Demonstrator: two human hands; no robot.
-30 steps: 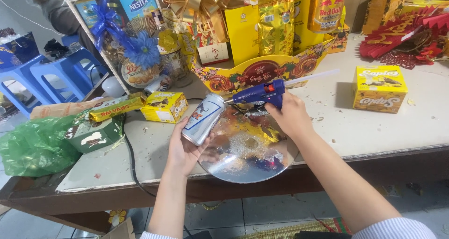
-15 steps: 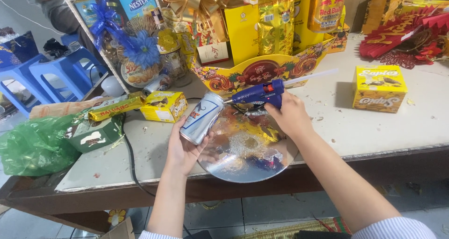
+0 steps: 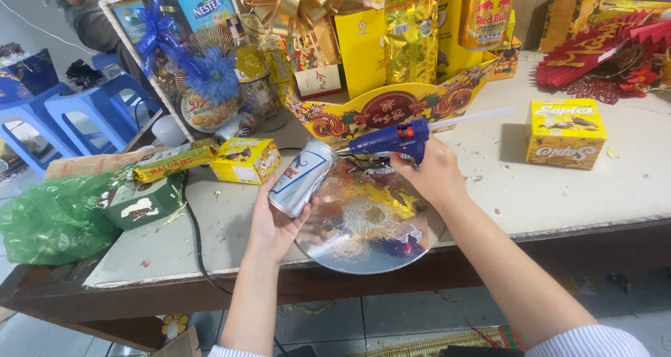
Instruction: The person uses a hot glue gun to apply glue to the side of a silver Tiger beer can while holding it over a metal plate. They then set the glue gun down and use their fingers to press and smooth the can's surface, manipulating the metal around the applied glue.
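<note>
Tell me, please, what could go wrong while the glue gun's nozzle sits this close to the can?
The blue glue gun in the right hand points at the silver drink can; hot glue might reach the left hand. The round mirrored tray overhangs the table edge and could tip.

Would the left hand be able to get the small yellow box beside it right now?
Probably not at once: the left hand is full, gripping a silver can. The yellow box lies close, with nothing between.

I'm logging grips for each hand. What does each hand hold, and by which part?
The left hand holds a silver drink can around its lower body. The right hand holds a blue glue gun by its handle.
</note>
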